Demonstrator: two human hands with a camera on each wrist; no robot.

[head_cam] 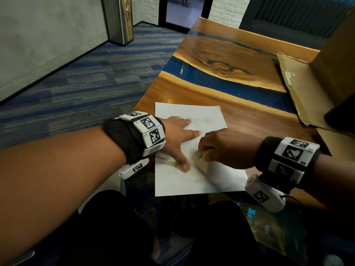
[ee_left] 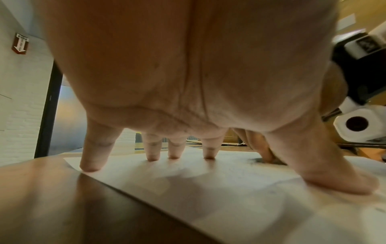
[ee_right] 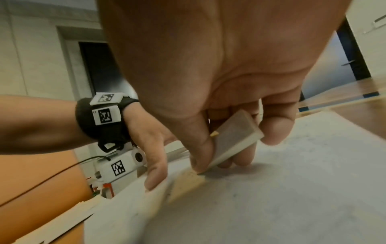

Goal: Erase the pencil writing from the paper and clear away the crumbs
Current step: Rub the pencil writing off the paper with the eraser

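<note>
A white sheet of paper lies at the near edge of the wooden table. Faint pencil scribbles run across its far part. My left hand lies flat on the paper with its fingers spread, pressing it down. My right hand pinches a pale rectangular eraser between thumb and fingers, its lower end touching the paper just right of the left thumb. In the head view the eraser is blurred.
Flattened cardboard and a cardboard box occupy the table's right side. The table's left edge drops to blue carpet. A steel bin stands by the far wall. My legs are below the near edge.
</note>
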